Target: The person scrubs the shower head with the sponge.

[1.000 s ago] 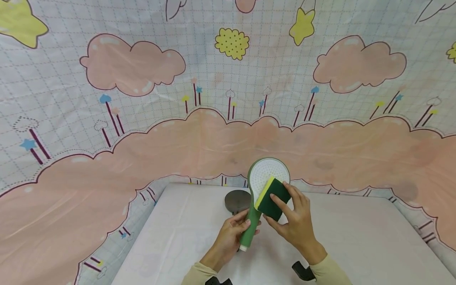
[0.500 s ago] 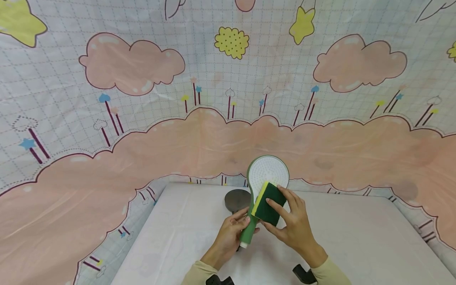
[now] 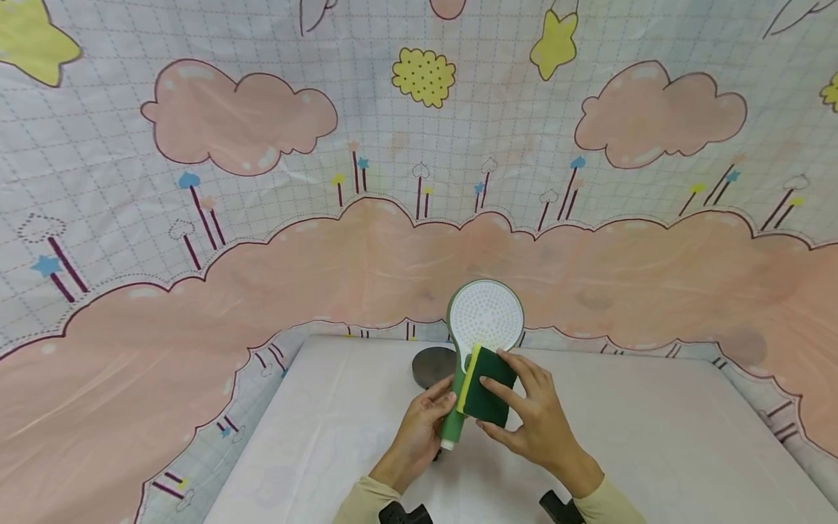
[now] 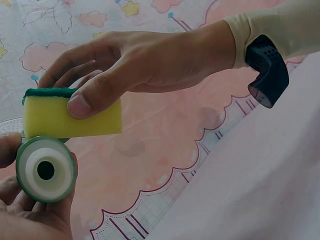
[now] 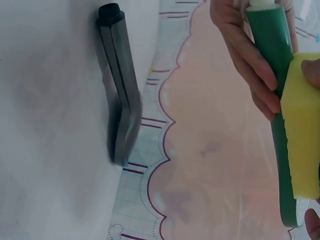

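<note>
A green handheld shower head (image 3: pixel 486 314) with a white dotted face is tilted up above the table. My left hand (image 3: pixel 419 429) grips its green handle (image 5: pixel 270 37), and the white threaded end with its dark hole faces the left wrist view. In my right hand (image 3: pixel 540 422) is a sponge (image 3: pixel 491 386), yellow on one side and dark green on the other, pinched between thumb and fingers. The sponge's yellow side (image 4: pixel 50 117) lies against the shower head where the handle meets the face, covering part of it.
A second, dark grey shower head (image 3: pixel 432 366) lies on the white table (image 3: pixel 314 422) behind my left hand; the right wrist view shows its full handle (image 5: pixel 120 65). A patterned cloth (image 3: pixel 327 269) hangs behind the table.
My right hand has slid the sponge down and left, from the white face toward the handle. The shower head has shifted slightly up and left in my left hand.
</note>
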`<action>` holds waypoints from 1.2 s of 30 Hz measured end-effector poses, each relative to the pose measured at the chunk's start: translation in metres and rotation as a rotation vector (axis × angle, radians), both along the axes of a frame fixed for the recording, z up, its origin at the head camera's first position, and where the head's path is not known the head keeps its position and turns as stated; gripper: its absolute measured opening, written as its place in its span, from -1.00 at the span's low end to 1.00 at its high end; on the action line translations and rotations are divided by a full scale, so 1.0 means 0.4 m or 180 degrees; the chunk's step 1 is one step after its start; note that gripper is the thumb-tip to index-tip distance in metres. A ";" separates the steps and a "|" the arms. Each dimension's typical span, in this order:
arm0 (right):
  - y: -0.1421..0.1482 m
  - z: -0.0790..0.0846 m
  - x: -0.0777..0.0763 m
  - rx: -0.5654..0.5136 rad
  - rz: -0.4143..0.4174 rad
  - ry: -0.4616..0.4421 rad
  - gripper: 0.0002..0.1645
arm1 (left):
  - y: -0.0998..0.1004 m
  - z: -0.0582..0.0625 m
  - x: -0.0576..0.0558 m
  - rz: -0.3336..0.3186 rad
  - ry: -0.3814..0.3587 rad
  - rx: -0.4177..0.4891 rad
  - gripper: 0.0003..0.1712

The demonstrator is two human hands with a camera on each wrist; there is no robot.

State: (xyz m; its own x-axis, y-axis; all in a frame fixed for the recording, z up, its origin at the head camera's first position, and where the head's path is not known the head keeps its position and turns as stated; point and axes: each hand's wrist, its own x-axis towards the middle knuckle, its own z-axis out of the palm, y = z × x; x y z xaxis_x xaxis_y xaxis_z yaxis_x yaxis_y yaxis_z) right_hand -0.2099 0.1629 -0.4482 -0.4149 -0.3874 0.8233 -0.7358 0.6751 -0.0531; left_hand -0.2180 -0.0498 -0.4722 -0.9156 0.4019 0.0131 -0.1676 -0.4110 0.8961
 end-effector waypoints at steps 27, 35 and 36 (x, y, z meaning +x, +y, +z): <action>-0.036 -0.014 0.048 0.0137 0.0215 0.0072 -0.39 | 0.001 0.009 -0.013 0.0019 0.0069 0.0273 -0.36; -0.032 -0.007 0.032 0.0137 0.0095 0.0052 -0.37 | -0.001 0.010 -0.015 -0.0061 0.0146 0.0337 -0.33; -0.030 -0.006 0.029 0.0130 0.0075 0.0040 -0.37 | -0.002 0.010 -0.015 -0.0068 0.0159 0.0330 -0.33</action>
State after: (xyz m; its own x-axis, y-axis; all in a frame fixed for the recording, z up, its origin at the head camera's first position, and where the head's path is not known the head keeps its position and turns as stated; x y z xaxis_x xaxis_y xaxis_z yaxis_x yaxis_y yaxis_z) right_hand -0.1985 0.1507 -0.4507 -0.3950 -0.4304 0.8116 -0.7520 0.6590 -0.0166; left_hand -0.2241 -0.0505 -0.4682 -0.9039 0.4156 0.1011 -0.1335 -0.4988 0.8564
